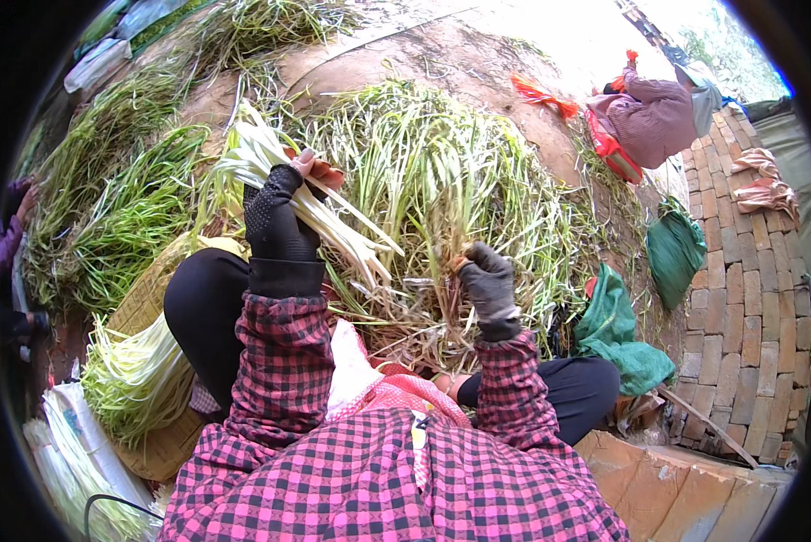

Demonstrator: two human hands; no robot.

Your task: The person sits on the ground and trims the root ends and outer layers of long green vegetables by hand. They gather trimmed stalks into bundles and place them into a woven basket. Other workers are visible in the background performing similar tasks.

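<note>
My left hand point(283, 203), in a black dotted glove with bare fingertips, is closed around a bunch of pale leek-like stalks point(331, 223). Their pale ends point down to the right and their leafy ends up to the left. My right hand point(488, 281), in a worn grey glove, is at the near side of a big heap of green leafy stalks point(405, 149). Its fingers are closed at some brownish stems, partly blurred; whether it grips them I cannot tell. Dry husks and roots point(419, 325) lie between my legs.
At left, trimmed pale stalks point(138, 379) lie on a yellow woven sack point(141, 298), with white bundles point(84, 454) beyond. A person point(649, 115) bends at upper right by orange ties point(544, 95). Green sacks point(615, 325) are at right, beside brick paving point(744, 318). Another person's hand point(27, 203) shows far left.
</note>
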